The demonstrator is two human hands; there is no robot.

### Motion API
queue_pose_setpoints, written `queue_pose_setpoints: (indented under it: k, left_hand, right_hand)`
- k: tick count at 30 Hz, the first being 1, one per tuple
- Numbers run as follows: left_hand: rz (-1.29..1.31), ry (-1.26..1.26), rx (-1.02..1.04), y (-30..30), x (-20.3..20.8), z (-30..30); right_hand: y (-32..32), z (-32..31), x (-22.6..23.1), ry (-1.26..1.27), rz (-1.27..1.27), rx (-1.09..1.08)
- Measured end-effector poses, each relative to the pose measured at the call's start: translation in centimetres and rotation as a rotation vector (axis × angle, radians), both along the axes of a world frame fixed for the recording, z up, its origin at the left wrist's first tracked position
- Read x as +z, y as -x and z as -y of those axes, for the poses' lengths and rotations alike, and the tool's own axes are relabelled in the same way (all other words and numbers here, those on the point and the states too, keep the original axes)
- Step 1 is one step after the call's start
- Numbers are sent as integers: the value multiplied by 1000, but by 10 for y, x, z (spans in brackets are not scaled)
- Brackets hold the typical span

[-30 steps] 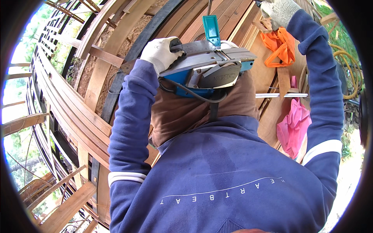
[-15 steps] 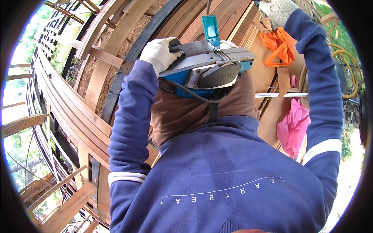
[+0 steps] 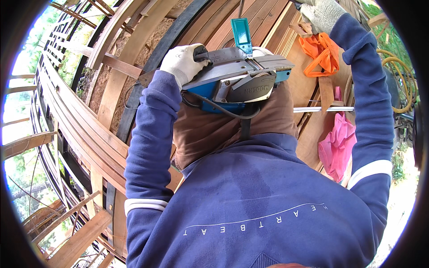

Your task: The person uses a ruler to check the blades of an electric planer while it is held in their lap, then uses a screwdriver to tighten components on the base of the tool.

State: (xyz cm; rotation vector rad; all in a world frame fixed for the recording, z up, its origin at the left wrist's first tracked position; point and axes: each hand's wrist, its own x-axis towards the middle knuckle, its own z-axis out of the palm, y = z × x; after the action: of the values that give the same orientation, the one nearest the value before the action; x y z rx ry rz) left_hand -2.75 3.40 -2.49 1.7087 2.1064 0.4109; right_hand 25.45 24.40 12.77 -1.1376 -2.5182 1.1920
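Over the brown trousers (image 3: 210, 129), the blue power planer (image 3: 237, 78) is virtually unmoved since earlier, left hand (image 3: 181, 62) closed around its dark knob (image 3: 202, 55); far right, the right hand's (image 3: 325, 15) grip I cannot tell.

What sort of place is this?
Probably an outdoor woodworking or building site: wooden planks lie side by side, the left hand grips a blue power tool, and greenery shows beyond.

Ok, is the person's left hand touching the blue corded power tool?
Touching. The head view shows the gloved left hand with fingers curled against the black grip at the end of the blue corded power tool.
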Motion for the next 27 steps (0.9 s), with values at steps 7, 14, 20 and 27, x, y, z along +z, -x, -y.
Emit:
queue_pose_setpoints:
  k: [7, 14, 20, 27]
  left_hand:
    - [-10, -26, 7, 3, -1, 5]
    - [-56, -92, 34, -4, 4, 7]
    - [-19, -271, 78, -2, -4, 10]
    - [-7, -324, 96, -3, 3, 13]
  right_hand:
    - [0, 7, -22, -52, -158, -127]
    - [-34, 35, -120, 19, -481, -232]
    - [-48, 73, -173, 71, -685, -403]
    - [-42, 96, -176, 268, -744, -562]
